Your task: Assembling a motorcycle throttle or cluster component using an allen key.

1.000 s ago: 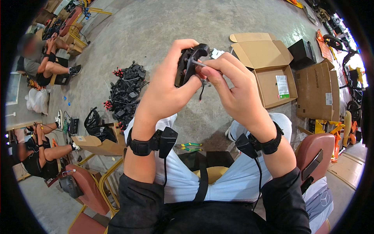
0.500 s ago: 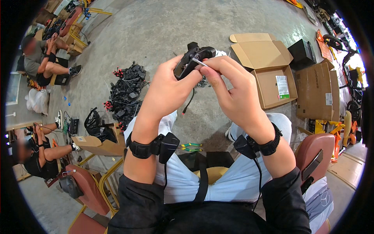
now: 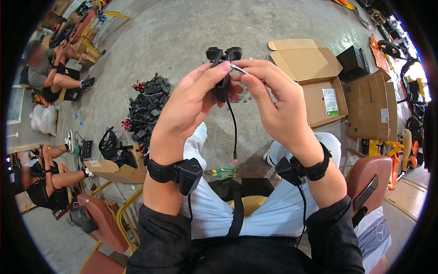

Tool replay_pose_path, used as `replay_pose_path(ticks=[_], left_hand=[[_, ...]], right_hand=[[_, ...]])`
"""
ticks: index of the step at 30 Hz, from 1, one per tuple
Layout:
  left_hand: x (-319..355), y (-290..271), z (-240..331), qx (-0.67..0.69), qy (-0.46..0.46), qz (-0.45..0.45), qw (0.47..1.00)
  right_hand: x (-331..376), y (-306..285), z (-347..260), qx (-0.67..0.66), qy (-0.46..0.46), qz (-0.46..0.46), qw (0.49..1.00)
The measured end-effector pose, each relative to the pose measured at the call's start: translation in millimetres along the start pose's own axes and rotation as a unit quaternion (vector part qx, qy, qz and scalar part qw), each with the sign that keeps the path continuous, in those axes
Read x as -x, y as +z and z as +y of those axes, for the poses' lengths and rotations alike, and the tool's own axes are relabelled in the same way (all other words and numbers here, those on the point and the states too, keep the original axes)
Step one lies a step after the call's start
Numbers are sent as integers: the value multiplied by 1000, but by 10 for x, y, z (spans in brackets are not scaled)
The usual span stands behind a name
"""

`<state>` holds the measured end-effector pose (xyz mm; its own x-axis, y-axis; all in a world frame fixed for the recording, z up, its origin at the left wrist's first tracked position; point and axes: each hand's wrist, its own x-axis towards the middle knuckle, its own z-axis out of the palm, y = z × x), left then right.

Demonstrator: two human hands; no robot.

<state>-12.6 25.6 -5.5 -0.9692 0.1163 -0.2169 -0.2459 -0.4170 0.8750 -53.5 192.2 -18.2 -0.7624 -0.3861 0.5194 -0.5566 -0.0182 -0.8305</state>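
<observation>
Upper centre | left hand [image 3: 189, 102] clamped on black device [image 3: 222, 86] | right hand [image 3: 278, 100] pinching metal tool [image 3: 239, 69] — slanting up-left toward device

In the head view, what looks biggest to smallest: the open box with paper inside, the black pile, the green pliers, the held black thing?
1. Open box
2. Black pile
3. Held black thing, partly covered; nearness may enlarge it
4. Green pliers

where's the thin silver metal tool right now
In the head view, the thin silver metal tool is at upper centre, held in the right hand, its tip near the left hand and the black plastic device.
</observation>
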Motion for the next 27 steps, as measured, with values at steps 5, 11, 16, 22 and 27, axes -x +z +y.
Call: replay_pose_path(ticks=[5, 11, 16, 22, 27], left_hand=[[22, 70, 5, -12, 20, 8, 1000], [14, 46, -40, 18, 10, -10, 1000], [17, 0, -94, 6, 49, 7, 999], [110, 227, -49, -173, 8, 48, 984], [68, 181, -87, -256, -46, 45, 965]], right_hand=[[15, -11, 40, -44, -9, 5, 999], [-25, -73, -29, -65, 42, 46, 996], [-56, -47, -118, -184, 176, 30, 966], [-33, -82, 0, -44, 7, 14, 999], [-22, -50, -49, -96, 12, 30, 995]])
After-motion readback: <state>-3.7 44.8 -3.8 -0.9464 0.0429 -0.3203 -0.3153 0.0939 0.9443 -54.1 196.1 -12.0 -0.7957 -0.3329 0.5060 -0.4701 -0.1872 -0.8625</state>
